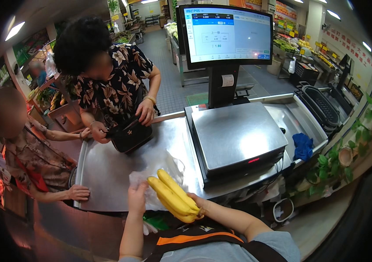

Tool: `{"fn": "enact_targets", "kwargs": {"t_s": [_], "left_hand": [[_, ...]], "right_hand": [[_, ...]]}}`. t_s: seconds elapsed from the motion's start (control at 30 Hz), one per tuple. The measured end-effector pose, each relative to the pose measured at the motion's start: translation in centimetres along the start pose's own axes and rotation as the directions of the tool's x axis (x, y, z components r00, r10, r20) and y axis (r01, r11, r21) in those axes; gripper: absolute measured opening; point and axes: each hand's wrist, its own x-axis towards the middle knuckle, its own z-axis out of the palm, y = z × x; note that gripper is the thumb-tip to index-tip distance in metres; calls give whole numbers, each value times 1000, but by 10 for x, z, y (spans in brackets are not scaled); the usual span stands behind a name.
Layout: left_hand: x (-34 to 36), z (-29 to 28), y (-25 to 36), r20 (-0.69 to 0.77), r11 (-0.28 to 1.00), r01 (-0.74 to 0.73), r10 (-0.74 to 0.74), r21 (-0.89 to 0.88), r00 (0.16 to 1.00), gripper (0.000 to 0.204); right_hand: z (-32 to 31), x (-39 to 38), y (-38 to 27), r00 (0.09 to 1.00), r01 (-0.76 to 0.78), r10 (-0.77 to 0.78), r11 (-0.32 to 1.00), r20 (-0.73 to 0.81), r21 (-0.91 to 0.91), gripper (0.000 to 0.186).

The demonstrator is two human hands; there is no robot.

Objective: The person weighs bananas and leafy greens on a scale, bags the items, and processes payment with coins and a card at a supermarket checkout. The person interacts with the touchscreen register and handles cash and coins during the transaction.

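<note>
A bunch of yellow bananas (172,197) is held over the near edge of the metal counter. My right hand (198,203) is closed round its stem end, with the tips pointing away from me to the left. Just left of the fruit, my left hand (138,194) is closed on a thin clear plastic bag (168,162). The bag spreads behind and under the bananas onto the counter. Whether any banana tip is inside the bag, I cannot tell.
To the right stands a flat metal weighing scale (238,133) with a screen (227,37) behind it. Across the counter (103,174), one person opens a black purse (131,135); another rests a hand (79,192) on its left edge. A blue cloth (302,146) lies right of the scale.
</note>
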Motion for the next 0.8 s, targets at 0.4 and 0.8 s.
{"fn": "enact_targets", "kwargs": {"t_s": [0.4, 0.8], "left_hand": [[-61, 13, 9, 762, 850, -359, -74, 386, 643, 17], [-122, -24, -8, 691, 941, 197, -335, 274, 640, 31]], "right_hand": [[-13, 21, -13, 960, 206, -218, 975, -177, -83, 62], [-1, 53, -39, 767, 563, -599, 800, -229, -207, 72]]}}
